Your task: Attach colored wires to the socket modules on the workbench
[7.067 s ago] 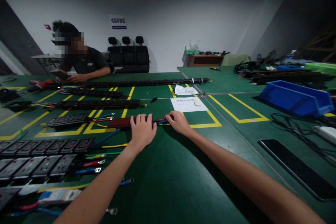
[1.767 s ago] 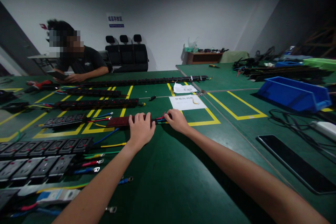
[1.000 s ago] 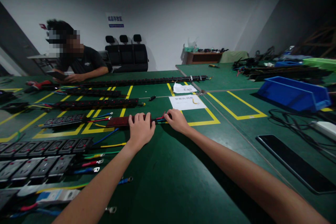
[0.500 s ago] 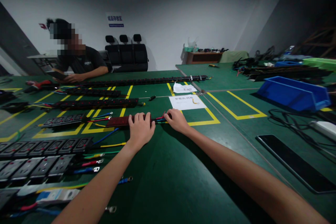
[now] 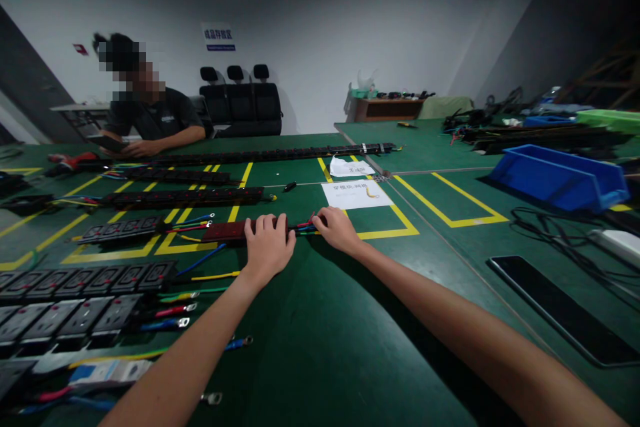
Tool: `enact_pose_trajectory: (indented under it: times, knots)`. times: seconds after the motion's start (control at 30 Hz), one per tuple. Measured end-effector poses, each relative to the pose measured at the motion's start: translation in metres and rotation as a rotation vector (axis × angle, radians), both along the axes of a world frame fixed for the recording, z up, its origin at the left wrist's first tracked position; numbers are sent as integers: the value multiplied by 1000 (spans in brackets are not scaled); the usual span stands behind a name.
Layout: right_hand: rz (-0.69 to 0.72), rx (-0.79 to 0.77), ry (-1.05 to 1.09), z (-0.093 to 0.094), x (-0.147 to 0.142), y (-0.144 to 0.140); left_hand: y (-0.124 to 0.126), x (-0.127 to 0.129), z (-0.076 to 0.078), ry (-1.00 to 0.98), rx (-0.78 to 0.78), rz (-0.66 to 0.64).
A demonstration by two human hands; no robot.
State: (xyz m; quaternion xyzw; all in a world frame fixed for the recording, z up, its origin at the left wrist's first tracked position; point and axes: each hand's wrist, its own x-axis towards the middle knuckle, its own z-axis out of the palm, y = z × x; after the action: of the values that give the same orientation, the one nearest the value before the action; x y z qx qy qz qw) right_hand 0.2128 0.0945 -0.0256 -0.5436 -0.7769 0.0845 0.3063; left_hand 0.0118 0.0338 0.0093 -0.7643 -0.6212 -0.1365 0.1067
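My left hand [image 5: 266,248] is laid over the right end of a dark red strip-shaped module [image 5: 224,232], its fingers curled over the far edge. Coloured wires [image 5: 302,227] come out of that end, and my right hand [image 5: 338,229] pinches them between thumb and fingers. From the module's left end a yellow wire and others stick out. Just left of it lies a black socket strip [image 5: 123,229] whose wires end in ring terminals. A white paper sign [image 5: 353,195] lies beyond my right hand.
More socket strips [image 5: 90,280] with lugged wires fill the near left. Longer black strips [image 5: 185,197] lie farther back. A blue bin [image 5: 555,180], a phone [image 5: 560,307] and black cables [image 5: 560,240] are at the right. Across the table sits a person [image 5: 155,120] holding a dark object.
Both my hands keep the same hold and place on the module and wires. The person across the table has shifted slightly.
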Motion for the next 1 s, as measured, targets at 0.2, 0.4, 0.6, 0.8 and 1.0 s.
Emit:
enact_pose_trajectory:
  times: [0.2,0.4,0.6,0.8,1.0]
  knots:
    - [-1,-1,5,1,0,-1,-1,1,2,3,-1,3]
    - [1,4,10,1,0,-1,0,0,0,1,4,-1]
    - [0,7,2,0,0,-1,1,-1,-3,-8,33,-14]
    - [-10,8,-12,0,0,-1,1,0,-7,7,72,-4]
    - [-15,4,-10,1,-1,-2,1,0,-4,-6,42,-10]
